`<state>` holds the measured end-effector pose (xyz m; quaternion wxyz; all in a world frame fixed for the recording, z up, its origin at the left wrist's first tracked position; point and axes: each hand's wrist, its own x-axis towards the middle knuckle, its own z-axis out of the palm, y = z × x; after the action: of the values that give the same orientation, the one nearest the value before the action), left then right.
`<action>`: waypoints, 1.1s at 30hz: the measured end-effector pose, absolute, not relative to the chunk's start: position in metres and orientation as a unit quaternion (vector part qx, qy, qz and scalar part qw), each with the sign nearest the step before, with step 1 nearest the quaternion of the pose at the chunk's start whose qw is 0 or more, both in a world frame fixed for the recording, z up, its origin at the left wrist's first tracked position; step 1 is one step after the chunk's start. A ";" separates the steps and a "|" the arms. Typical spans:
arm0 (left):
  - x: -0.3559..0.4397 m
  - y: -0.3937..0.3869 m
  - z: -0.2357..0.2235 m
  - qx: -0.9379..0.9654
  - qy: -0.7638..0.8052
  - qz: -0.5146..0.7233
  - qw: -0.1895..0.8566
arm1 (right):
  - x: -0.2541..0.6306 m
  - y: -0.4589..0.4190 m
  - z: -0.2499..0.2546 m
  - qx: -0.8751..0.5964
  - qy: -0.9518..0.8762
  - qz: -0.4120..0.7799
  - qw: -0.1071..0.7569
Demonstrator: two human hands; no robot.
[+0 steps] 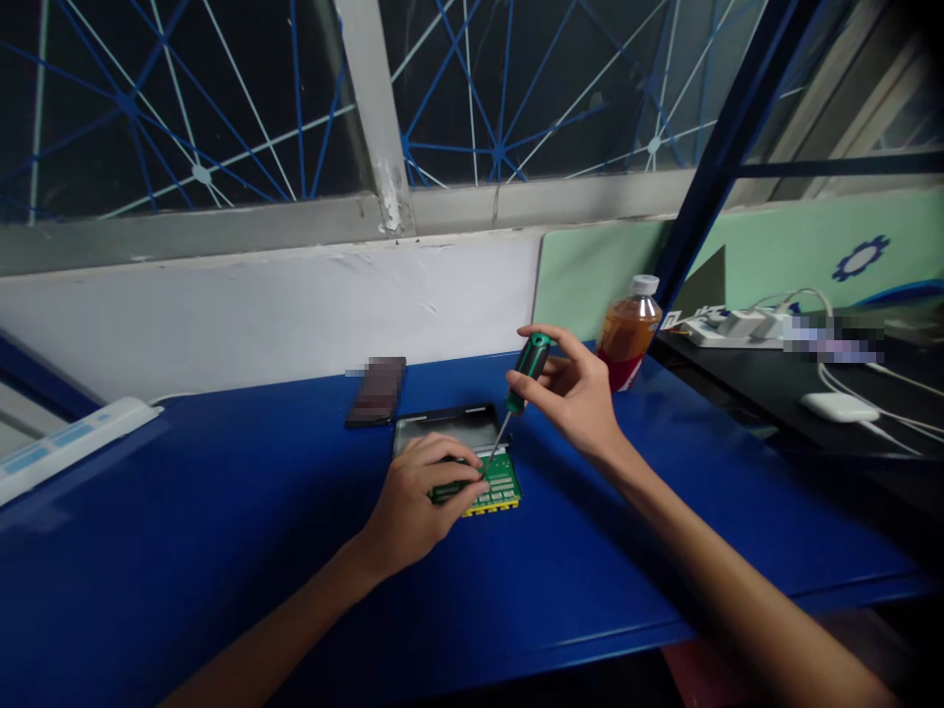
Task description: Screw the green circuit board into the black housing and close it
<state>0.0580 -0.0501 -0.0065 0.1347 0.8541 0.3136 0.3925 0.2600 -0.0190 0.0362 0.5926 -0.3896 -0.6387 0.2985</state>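
A green circuit board (500, 487) with a yellow edge connector lies on the blue table (221, 511), partly over a dark metal case (461, 428). My left hand (420, 497) rests on the board's left part, fingers curled and pressing on it. In my right hand (575, 388) is a green-handled screwdriver (525, 372), gripped by its handle with the fingers closed. The thin shaft slants down and left, and its tip meets the board next to my left fingertips.
A dark phone (378, 390) lies behind the case. A bottle of orange-brown liquid (628, 332) stands at the right rear. A white power strip (66, 442) sits at far left. On a black desk to the right are a white adapter (839, 406) and cables.
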 end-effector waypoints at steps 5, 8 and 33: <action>0.058 -0.050 -0.006 0.852 0.313 0.399 0.129 | 0.260 -0.020 0.038 -0.387 -0.638 0.283 0.602; 0.059 -0.049 -0.006 0.853 0.313 0.398 0.131 | 0.259 -0.020 0.038 -0.386 -0.638 0.278 0.605; 0.028 -0.029 0.025 0.842 0.351 0.332 0.239 | 0.241 -0.019 0.054 -0.381 -0.712 0.258 0.530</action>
<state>0.0280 -0.0290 0.0247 0.2391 0.8419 0.3514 0.3325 0.2414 -0.0193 0.0537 0.5303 -0.3807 -0.7123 0.2576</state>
